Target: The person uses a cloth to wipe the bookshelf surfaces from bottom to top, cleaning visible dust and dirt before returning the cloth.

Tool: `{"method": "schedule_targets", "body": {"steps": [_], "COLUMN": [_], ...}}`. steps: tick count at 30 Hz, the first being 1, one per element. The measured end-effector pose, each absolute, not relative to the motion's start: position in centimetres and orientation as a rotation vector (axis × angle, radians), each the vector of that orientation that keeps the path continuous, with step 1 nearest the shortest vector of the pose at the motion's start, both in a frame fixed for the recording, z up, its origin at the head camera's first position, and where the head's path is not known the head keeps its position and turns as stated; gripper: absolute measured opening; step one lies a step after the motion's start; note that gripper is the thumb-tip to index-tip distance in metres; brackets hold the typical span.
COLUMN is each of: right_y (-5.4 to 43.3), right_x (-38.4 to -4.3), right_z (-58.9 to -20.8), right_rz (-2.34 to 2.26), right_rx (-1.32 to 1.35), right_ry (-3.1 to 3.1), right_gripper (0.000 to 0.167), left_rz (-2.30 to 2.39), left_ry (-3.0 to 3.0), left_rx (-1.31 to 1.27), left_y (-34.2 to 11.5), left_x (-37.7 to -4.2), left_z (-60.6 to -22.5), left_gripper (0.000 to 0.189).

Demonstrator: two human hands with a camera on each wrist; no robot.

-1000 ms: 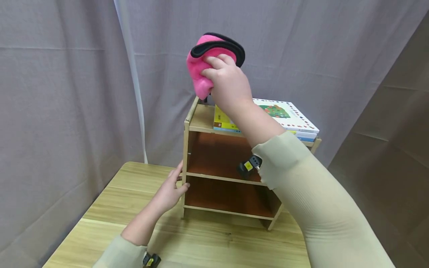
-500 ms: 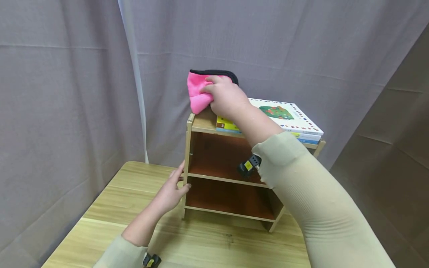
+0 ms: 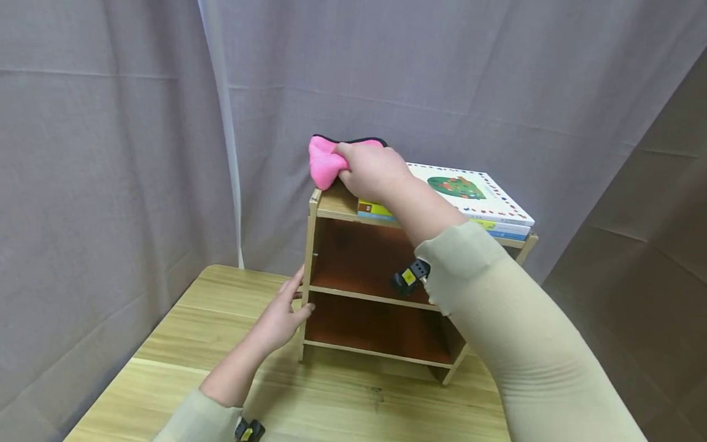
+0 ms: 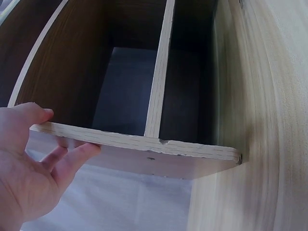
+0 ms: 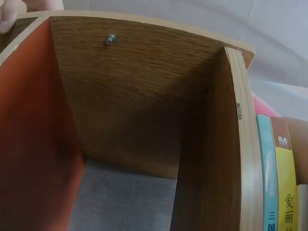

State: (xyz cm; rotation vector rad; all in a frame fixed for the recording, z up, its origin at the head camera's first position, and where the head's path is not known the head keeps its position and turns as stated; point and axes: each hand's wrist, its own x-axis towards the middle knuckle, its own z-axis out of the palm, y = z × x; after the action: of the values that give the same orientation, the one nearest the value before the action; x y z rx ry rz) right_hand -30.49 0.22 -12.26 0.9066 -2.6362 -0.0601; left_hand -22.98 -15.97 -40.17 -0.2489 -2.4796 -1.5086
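Observation:
My right hand [image 3: 377, 172] grips a pink cloth [image 3: 324, 163] with black edging at the left end of the top of a small wooden bookshelf [image 3: 381, 297]. The cloth is bunched under the fingers, and its lower corner meets the top of the left side panel. Much of it is hidden behind the hand; only a pink sliver [image 5: 263, 106] shows in the right wrist view. Lower down, my left hand [image 3: 280, 320] holds the left side panel [image 4: 120, 139] by its front edge, thumb on the inner side and fingers on the outer face.
Several stacked books [image 3: 469, 190] lie on the bookshelf's top, right of the cloth and partly behind my right forearm. The bookshelf stands on a wooden table [image 3: 221, 307]. Grey curtains [image 3: 442, 73] hang close behind it.
My right hand has come down with the pink cloth from above the bookshelf to its top left corner, fast at first, then slightly. The left hand stays on the side panel.

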Motion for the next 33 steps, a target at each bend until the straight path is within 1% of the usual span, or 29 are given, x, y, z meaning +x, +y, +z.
{"method": "schedule_targets", "body": {"steps": [2,8,14,19,33], "right_y": [0.2,0.3,0.6,0.6,-0.2], "right_x": [-30.4,-30.0,-29.9,-29.6,-27.7], "right_z": [-12.3,-12.2,-11.9,-11.8,-11.8], "right_rz": [-0.08,-0.144,-0.189,-0.221,-0.311], "right_rx": [0.897,0.871,0.845,0.863,0.873], "right_ry": [-2.649,-2.694,-2.729,-2.751,-2.758], "right_gripper": [0.029,0.041,0.043,0.047,0.04], "left_rz": [-1.504,-1.497,-1.502,-1.51,-1.514], "left_ry": [-2.483,-2.484,-2.486,-2.471,-2.485], "left_rx": [-0.249,-0.253,-0.269,-0.28,-0.276], "left_y": [-16.0,-15.7,-15.3,-15.1,-15.1], "left_x": [-22.9,-22.8,-23.1,-23.2,-23.1], "left_z": [-40.1,-40.0,-40.0,-39.9,-39.8], "left_gripper": [0.085,0.085,0.084,0.084,0.083]}}
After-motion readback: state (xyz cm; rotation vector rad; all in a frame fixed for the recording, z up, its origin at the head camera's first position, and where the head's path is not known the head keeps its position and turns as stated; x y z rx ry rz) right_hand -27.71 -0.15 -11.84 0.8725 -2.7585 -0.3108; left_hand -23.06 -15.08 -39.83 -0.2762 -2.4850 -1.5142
